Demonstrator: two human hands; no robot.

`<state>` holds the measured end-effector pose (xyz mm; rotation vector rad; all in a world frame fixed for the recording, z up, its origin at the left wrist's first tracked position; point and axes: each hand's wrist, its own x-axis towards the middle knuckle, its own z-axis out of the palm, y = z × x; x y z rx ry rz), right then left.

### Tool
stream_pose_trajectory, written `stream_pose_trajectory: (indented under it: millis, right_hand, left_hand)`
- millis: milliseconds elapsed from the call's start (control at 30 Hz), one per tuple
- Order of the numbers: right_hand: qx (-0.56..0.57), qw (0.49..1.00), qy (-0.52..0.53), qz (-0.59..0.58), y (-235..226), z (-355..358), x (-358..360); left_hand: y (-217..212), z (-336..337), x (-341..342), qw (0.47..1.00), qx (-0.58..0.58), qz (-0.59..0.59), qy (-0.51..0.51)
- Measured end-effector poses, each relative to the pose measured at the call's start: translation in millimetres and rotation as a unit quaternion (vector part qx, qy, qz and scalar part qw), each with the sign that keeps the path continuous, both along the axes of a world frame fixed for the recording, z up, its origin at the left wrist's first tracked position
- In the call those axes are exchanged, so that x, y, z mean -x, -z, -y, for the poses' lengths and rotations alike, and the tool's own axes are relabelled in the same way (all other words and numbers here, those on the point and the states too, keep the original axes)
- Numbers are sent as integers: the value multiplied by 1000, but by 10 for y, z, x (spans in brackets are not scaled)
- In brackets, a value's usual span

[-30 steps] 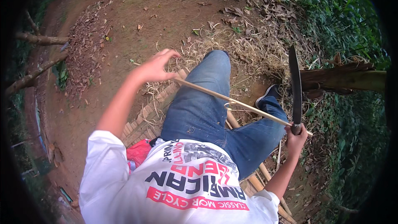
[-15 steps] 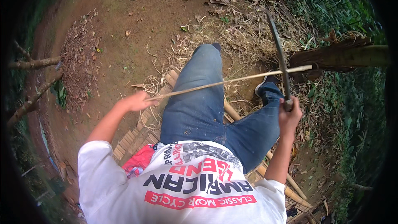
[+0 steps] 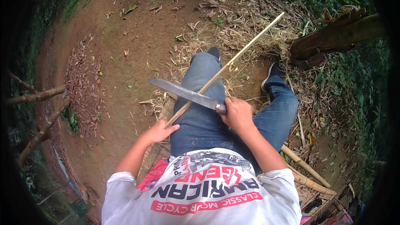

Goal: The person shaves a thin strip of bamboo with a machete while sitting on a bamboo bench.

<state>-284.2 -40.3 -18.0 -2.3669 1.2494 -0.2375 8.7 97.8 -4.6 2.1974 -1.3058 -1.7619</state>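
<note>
My left hand is closed round the near end of a long, pale bamboo strip. The strip slants up and to the right across my jeans-covered leg, its far end out over the shavings. In my right hand is the handle of a machete, its broad grey blade pointing left. The blade crosses the strip a little above my left hand. Whether its edge presses into the strip, I cannot tell.
Curled pale shavings and dry leaves litter the ground ahead. A thick plant trunk stands at the far right. Bamboo poles lie low on the right, and branches jut in from the left. Beside my left hip is a red cloth.
The machete has come from the strip's far end, blade pointing away, to near my left hand, blade pointing left. The strip's far end has swung forward.
</note>
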Motion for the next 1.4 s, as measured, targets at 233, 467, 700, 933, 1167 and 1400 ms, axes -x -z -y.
stream_pose_trajectory:
  millis: [233,467,700,933,1167,1400]
  right_hand:
    - [-107,987,-43,-111,-58,203,-39]
    - [-61,975,147,-156,246,959,650]
    - [-87,988,-19,-129,38,352,-78]
    - [8,969,140,-205,253,1067,728]
    - [-112,967,-51,-223,-75,464,-104]
    - [10,953,158,-258,102,1272,898]
  left_hand:
    - [-87,114,76,1000,-25,14,14]
    - [-71,160,94,1000,-16,-24,-2]
    - [41,129,125,1000,-11,-3,17]
    - [80,58,56,999,29,-28,-12]
    - [208,89,92,999,-23,-8,36]
    - [91,215,135,999,32,-26,2]
